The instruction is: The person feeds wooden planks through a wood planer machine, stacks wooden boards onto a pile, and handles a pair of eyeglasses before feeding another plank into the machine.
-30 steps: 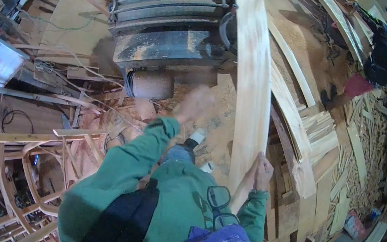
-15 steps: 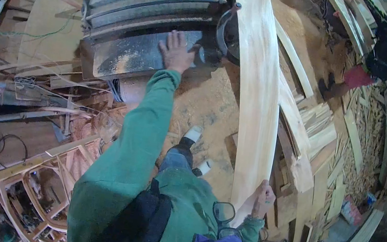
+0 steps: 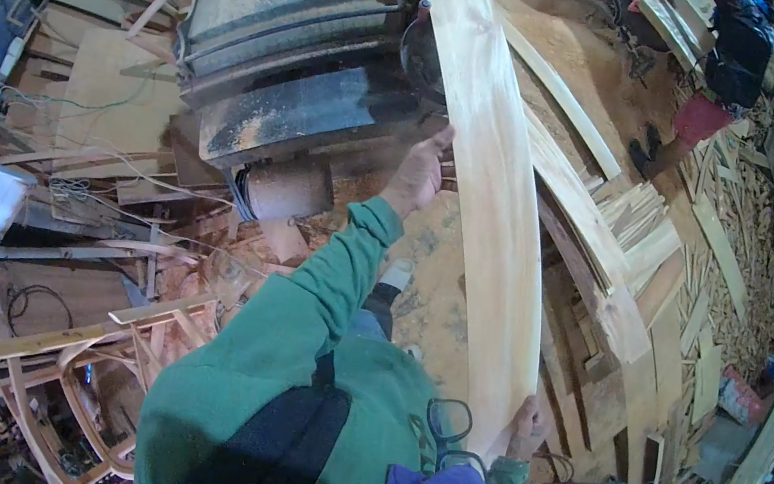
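A long, pale wooden board [image 3: 494, 208] runs from beside the machine down to my body. At its left edge, near the middle of its upper half, is my left hand [image 3: 421, 174], its fingers closed on the edge and partly hidden by the board. My right hand [image 3: 528, 425] grips the board's right edge close to its near end. Left of the board stands a dusty planer-like machine [image 3: 302, 41] with rollers and a dark metal table [image 3: 307, 108] strewn with shavings.
Right of the board lie loose planks [image 3: 579, 212] and a pile of wood strips [image 3: 638, 221]. Curved wooden frames [image 3: 86, 387] stand at lower left. A person in red shorts [image 3: 700, 119] is at upper right. Sawdust covers the floor [image 3: 440, 261].
My left hand has left the machine's table and moved right to the board's left edge. My right hand stays on the board. The view has shifted, and the board appears farther left at its top.
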A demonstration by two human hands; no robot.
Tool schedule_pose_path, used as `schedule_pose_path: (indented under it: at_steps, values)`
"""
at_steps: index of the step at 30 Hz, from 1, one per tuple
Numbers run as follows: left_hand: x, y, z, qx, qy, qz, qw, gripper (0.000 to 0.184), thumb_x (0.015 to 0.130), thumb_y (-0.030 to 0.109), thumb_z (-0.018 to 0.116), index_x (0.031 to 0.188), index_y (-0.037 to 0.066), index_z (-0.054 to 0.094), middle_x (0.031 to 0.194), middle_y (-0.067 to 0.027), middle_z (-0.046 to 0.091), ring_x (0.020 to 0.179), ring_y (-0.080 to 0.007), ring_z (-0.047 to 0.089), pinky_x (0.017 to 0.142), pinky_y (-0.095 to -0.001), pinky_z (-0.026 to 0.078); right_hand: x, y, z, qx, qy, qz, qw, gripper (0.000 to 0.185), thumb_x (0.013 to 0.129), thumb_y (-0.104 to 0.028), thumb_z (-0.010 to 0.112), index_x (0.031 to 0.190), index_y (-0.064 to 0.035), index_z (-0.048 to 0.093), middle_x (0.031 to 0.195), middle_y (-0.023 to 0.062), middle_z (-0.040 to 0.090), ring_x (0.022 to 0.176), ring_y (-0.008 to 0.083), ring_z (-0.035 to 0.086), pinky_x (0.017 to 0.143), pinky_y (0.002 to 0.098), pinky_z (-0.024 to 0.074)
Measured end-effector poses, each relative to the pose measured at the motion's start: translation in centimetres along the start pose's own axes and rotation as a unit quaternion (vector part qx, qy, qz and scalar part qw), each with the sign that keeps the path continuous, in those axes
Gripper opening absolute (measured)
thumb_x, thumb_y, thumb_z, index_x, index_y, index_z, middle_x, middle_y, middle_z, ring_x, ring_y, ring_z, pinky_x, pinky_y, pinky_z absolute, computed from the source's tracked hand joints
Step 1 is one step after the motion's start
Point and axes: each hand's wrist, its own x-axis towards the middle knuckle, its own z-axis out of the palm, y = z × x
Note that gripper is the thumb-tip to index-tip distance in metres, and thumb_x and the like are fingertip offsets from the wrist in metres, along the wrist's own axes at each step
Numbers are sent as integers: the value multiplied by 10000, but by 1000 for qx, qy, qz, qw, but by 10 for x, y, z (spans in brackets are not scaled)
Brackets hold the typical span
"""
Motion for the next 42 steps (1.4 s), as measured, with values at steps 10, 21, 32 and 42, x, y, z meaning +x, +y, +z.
schedule_pose_path:
  at_steps: [10,21,32,42]
  values:
    - [-112,-44,68,84,89,52,991,418,942,326,682,1233,36,601,1113,-71,680,958,-174,688,749,-382,608,-47,81,-94,-12,26,-66,997,506,983,-282,643,562,-76,455,556,-39,458,536,60,371,483,279,286]
    - [-204,-140,22,15,214,-3,977,399,956,259,652,1247,-4,579,1142,-111,673,991,-240,681,823,-397,584,-61,143,-148,-205,-8,-89,975,491,942,-301,695,619,5,490,551,2,428,554,86,387,504,328,297]
    - [-213,-156,-28,121,295,-29,947,425,923,279,713,1181,-46,625,1066,-145,701,921,-232,704,798,-376,579,-118,115,-113,-176,-35,1,984,451,903,-391,723,730,25,707,571,53,559,572,116,485,556,326,389]
    - [-181,-97,-70,174,325,-46,929,479,903,330,740,1174,-53,644,1076,-114,711,914,-213,698,792,-358,568,-139,43,-22,-221,-66,50,972,468,959,-372,638,702,19,662,546,69,537,544,132,466,521,353,361]
